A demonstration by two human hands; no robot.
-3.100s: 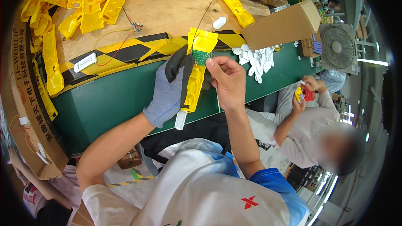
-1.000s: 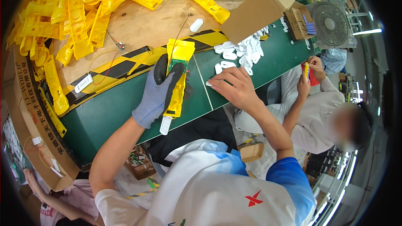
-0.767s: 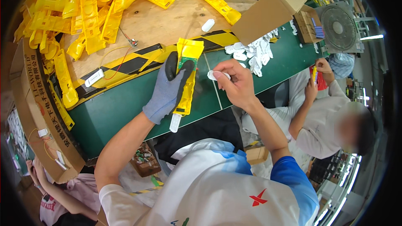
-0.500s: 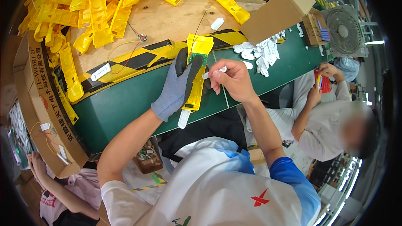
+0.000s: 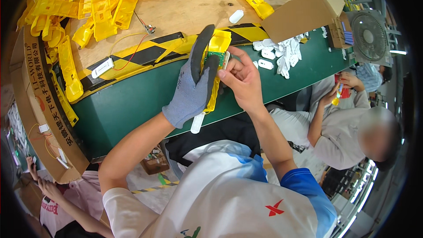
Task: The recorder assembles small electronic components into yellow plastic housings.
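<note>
Above the bench [image 5: 132, 101] near its front edge, the left hand [image 5: 192, 79] has fingers wrapped round a yellow plastic shell [image 5: 213, 97]. Beside it, the right hand [image 5: 243, 79] has fingers pinching a white piece [image 5: 226, 61]. White covers [image 5: 287, 57] lie farther back.

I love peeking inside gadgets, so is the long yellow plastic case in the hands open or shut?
Open: part of a flat green circuit board shows uncovered inside the long yellow plastic case.
</note>
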